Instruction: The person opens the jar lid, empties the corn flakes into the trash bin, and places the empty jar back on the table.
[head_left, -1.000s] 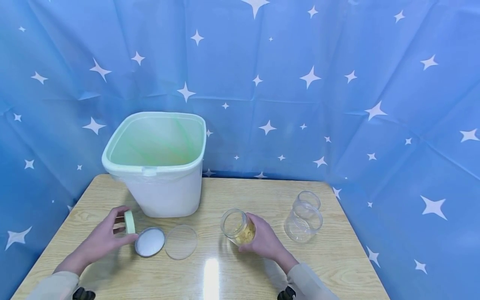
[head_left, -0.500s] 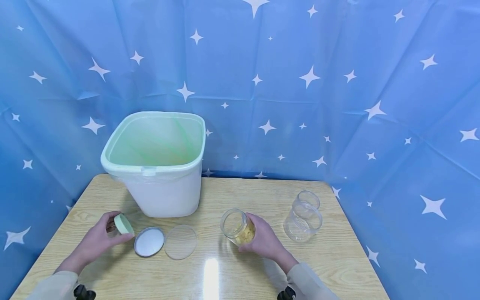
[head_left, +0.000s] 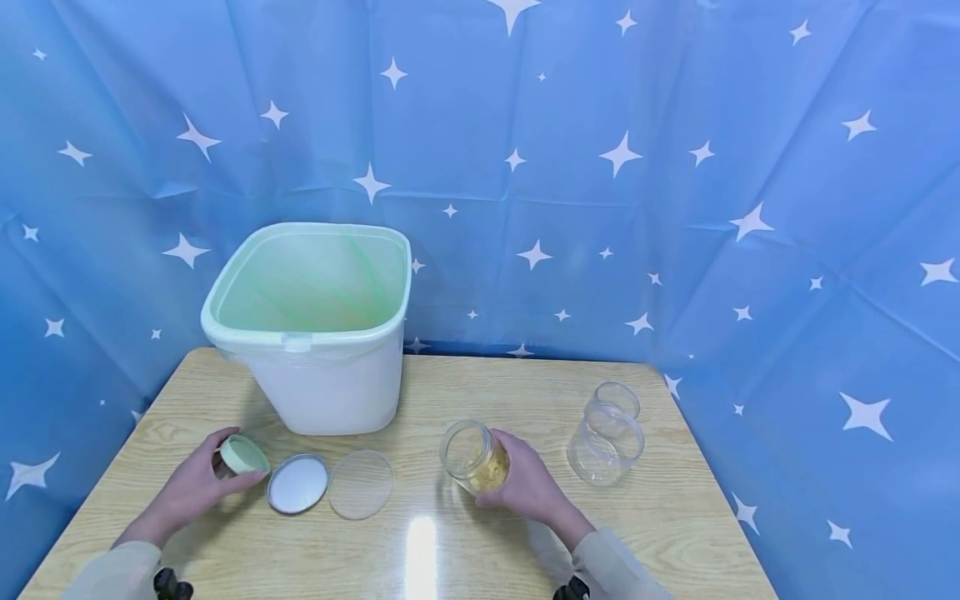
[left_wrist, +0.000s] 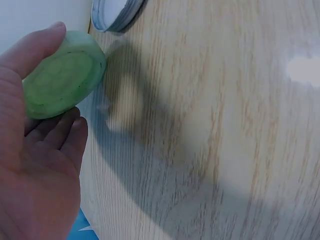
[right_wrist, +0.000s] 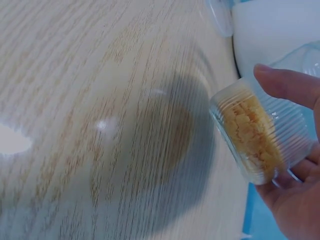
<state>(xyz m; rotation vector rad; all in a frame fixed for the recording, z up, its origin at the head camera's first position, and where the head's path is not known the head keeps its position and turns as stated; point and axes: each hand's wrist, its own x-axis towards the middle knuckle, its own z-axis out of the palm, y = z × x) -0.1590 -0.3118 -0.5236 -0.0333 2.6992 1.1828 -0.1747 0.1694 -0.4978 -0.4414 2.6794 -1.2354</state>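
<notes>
My left hand (head_left: 193, 481) pinches a pale green round lid (head_left: 244, 455) between thumb and fingers, its hollow side facing up. In the left wrist view the lid's green outer face (left_wrist: 62, 82) shows, held just off the table beside a silver-rimmed lid. My right hand (head_left: 527, 477) grips a clear ribbed jar (head_left: 467, 447) with an uncovered mouth. Yellow crumbly stuff (right_wrist: 250, 132) lies in the jar. The jar leans to the left in the head view, and the right wrist view shows its base apart from the table.
A white round lid with a silver rim (head_left: 298, 484) and a clear disc (head_left: 362, 485) lie between my hands. Behind them stands a large white bin (head_left: 330, 392) with a pale green rim. Two clear containers (head_left: 606, 446) stand at the right of the wooden table (head_left: 495, 392).
My left hand has turned the green lid from on edge to hollow side up and lowered it slightly. The right hand and jar have hardly moved.
</notes>
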